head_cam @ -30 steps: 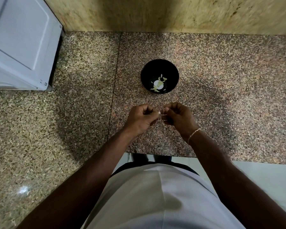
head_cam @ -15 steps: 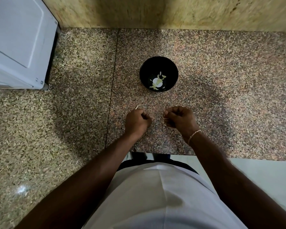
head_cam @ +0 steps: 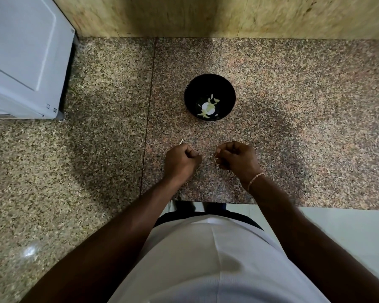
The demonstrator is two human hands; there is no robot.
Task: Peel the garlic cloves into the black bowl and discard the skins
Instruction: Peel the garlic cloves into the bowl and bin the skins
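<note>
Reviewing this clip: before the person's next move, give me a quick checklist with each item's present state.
1. Black bowl upright on the counter, within reach: ok.
2. Peeled pieces lie inside the bowl: ok.
3. Left hand grips a thin pale sliver that sticks out of the fist: ok.
4. Right hand curled; whether it holds a clove: cannot tell.
5. Hands apart, neither over the bowl: ok.
6. A place for skins in view: not ok.
</note>
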